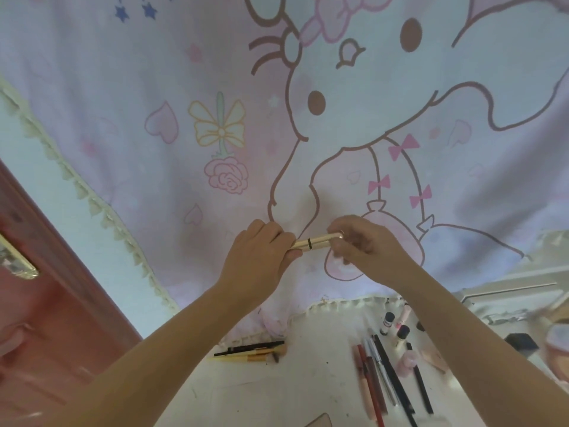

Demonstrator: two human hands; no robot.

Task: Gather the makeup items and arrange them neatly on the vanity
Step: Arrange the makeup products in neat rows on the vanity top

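Along the bottom of the frame, on the white worktop [308,380], I see pencils [378,377] at lower right and brushes [255,352] at centre. Above them, my left hand [258,260] and right hand [366,248] each grip an end of a gold tube [314,242], mid-frame against the cartoon curtain [154,103]. Pulling apart, I judge, could fling the cap.

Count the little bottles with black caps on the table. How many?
2. One black-capped bottle stands nearer the cloth's fringe; the other black-capped bottle stands just beside it, closer to the pencils. The right arm may hide more.
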